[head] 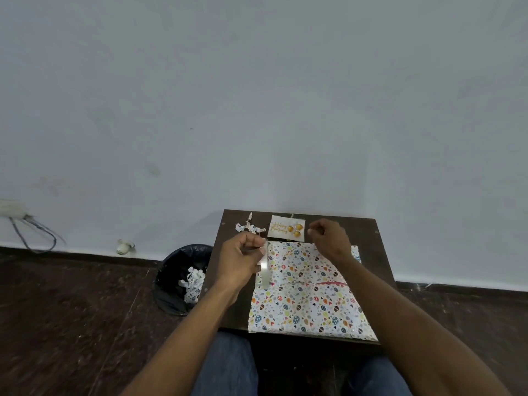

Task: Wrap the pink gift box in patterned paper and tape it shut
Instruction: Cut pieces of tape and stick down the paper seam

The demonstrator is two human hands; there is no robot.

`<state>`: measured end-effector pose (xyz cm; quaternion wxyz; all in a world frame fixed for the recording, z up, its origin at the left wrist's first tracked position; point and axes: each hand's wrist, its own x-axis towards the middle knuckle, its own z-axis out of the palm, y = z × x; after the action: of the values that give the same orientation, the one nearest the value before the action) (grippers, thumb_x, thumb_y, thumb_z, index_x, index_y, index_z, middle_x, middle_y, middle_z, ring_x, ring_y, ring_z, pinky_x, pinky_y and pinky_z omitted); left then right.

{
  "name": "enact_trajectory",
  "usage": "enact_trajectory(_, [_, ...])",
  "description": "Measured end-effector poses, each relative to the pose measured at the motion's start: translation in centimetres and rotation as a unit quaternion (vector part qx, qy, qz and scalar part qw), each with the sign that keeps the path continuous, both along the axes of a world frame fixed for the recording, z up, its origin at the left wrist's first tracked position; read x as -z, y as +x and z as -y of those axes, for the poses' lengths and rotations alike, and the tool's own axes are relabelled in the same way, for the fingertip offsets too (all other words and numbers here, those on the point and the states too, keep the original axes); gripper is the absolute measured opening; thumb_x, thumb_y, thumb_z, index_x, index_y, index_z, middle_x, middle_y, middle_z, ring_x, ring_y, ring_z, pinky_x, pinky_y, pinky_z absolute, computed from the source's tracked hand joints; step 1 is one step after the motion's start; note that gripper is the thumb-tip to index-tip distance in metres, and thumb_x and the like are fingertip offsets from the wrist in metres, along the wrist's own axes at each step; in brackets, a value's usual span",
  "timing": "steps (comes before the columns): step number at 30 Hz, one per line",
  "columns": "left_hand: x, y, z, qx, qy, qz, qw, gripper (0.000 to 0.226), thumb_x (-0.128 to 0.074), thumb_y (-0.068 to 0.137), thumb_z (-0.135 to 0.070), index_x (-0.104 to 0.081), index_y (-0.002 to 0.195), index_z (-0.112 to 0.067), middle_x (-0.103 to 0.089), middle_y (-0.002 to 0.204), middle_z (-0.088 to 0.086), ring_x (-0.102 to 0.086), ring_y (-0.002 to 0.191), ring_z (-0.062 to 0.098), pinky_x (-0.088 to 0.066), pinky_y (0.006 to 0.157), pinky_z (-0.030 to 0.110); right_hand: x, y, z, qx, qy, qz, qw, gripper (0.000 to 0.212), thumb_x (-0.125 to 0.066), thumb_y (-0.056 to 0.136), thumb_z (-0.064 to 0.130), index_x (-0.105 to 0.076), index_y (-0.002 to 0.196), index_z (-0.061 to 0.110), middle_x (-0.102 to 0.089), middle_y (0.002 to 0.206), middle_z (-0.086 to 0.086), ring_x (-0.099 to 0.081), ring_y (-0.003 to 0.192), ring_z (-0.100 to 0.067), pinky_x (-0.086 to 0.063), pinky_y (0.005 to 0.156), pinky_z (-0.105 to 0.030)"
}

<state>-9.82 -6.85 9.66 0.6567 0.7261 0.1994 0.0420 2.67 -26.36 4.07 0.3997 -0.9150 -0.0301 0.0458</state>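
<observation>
Sitting low at the left of the frame, a black-lined round waste bin (pixel 183 278) holds crumpled offcuts of patterned paper, probably kept beside the dark wooden table (pixel 368 230) so that scraps drop straight in. Just right of it, the left hand (pixel 238 260) grips a clear roll of tape (pixel 264 270) on edge above the left end of the parcel, fingers curled round it, likely to steady the roll for pulling. Under both hands, at lower centre, lies the pink gift box, nearly all covered by white patterned paper with coloured eggs (pixel 308 298); only 1 thin pink line shows at the seam (pixel 328 282). Above centre lie a paper bow (pixel 249 227) and a birthday card (pixel 287 227). The right hand (pixel 331 238) hovers with fingertips pinched; whether it holds a tape end I cannot tell.
</observation>
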Motion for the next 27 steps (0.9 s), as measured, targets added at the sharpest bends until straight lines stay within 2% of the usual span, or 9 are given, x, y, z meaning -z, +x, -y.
enact_trajectory(5, [0.8,0.7,-0.7,-0.028,-0.005,0.015,0.999,0.017,-0.072,0.084,0.0,-0.068,0.087,-0.016,-0.071,0.092,0.0,-0.068,0.092,0.02,-0.06,0.078,0.038,1.7,4.2,-1.5,-0.003,-0.101,-0.042,0.994,0.025,-0.061,0.093,0.035,-0.064,0.111,0.018,-0.069,0.107,-0.002,-0.063,0.092,-0.022,-0.05,0.078,-0.033])
enact_trajectory(8, [1.4,1.0,-1.1,-0.033,0.016,0.021,0.999,0.018,-0.073,0.083,0.0,-0.068,0.088,-0.016,-0.07,0.087,-0.006,-0.066,0.089,0.015,-0.057,0.08,0.036,2.6,5.8,-2.5,-0.032,-0.132,-0.084,0.987,0.038,-0.066,0.09,0.041,-0.055,0.118,0.017,-0.062,0.111,-0.002,-0.058,0.094,-0.021,-0.048,0.077,-0.035])
enact_trajectory(13, [2.5,1.1,-2.1,-0.013,0.027,0.013,0.999,0.021,-0.074,0.083,-0.002,-0.068,0.09,-0.022,-0.07,0.084,-0.008,-0.067,0.089,0.015,-0.059,0.079,0.041,3.2,8.0,-3.0,-0.089,-0.201,-0.108,0.97,0.062,-0.063,0.093,0.04,-0.037,0.145,0.018,-0.042,0.14,-0.011,-0.051,0.124,-0.034,-0.047,0.098,-0.047])
enact_trajectory(15, [2.7,1.2,-2.3,-0.011,0.02,0.014,1.0,0.021,-0.074,0.083,-0.002,-0.068,0.089,-0.022,-0.07,0.085,-0.006,-0.066,0.089,0.016,-0.06,0.077,0.04,3.3,8.7,-2.9,-0.106,-0.23,-0.115,0.961,0.054,-0.063,0.094,0.038,-0.044,0.141,0.017,-0.04,0.138,-0.01,-0.053,0.12,-0.033,-0.048,0.097,-0.047])
enact_trajectory(18, [3.0,1.3,-2.6,-0.008,0.014,0.016,1.0,0.022,-0.074,0.083,-0.003,-0.068,0.089,-0.024,-0.07,0.087,-0.005,-0.066,0.09,0.017,-0.06,0.076,0.039,3.2,9.1,-3.0,-0.126,-0.238,-0.106,0.957,0.033,-0.066,0.092,0.032,-0.055,0.119,0.016,-0.042,0.124,-0.007,-0.055,0.104,-0.027,-0.05,0.088,-0.041])
enact_trajectory(20, [3.1,1.5,-2.8,-0.005,0.013,0.016,1.0,0.023,-0.073,0.083,-0.003,-0.068,0.088,-0.025,-0.07,0.089,-0.003,-0.066,0.091,0.018,-0.06,0.077,0.038,3.4,9.2,-2.9,-0.136,-0.21,-0.095,0.963,0.023,-0.07,0.089,0.027,-0.054,0.104,0.018,-0.043,0.112,-0.002,-0.052,0.095,-0.022,-0.047,0.083,-0.036])
enact_trajectory(22, [3.2,1.6,-2.8,-0.007,0.011,0.019,1.0,0.023,-0.073,0.083,-0.002,-0.068,0.089,-0.023,-0.071,0.089,-0.002,-0.066,0.091,0.018,-0.06,0.076,0.037,3.7,9.2,-2.6,-0.137,-0.142,-0.091,0.976,0.021,-0.073,0.087,0.02,-0.056,0.097,0.019,-0.051,0.102,0.001,-0.053,0.094,-0.02,-0.047,0.081,-0.034])
enact_trajectory(25, [3.2,1.6,-2.7,-0.013,0.006,0.023,1.0,0.023,-0.073,0.083,0.0,-0.068,0.09,-0.021,-0.071,0.089,-0.001,-0.067,0.091,0.018,-0.059,0.075,0.032,3.0,8.7,-1.9,-0.124,0.025,-0.11,0.986,0.016,-0.07,0.088,0.006,-0.057,0.088,0.015,-0.062,0.09,-0.001,-0.061,0.089,-0.022,-0.053,0.073,-0.033])
enact_trajectory(27, [3.1,1.6,-2.7,-0.015,0.003,0.024,1.0,0.023,-0.073,0.083,0.0,-0.068,0.091,-0.02,-0.071,0.09,-0.001,-0.067,0.09,0.017,-0.058,0.074,0.03,1.7,8.0,-1.3,-0.108,0.139,-0.134,0.975,0.013,-0.066,0.09,-0.001,-0.056,0.088,0.008,-0.065,0.088,-0.007,-0.066,0.084,-0.022,-0.059,0.067,-0.032])
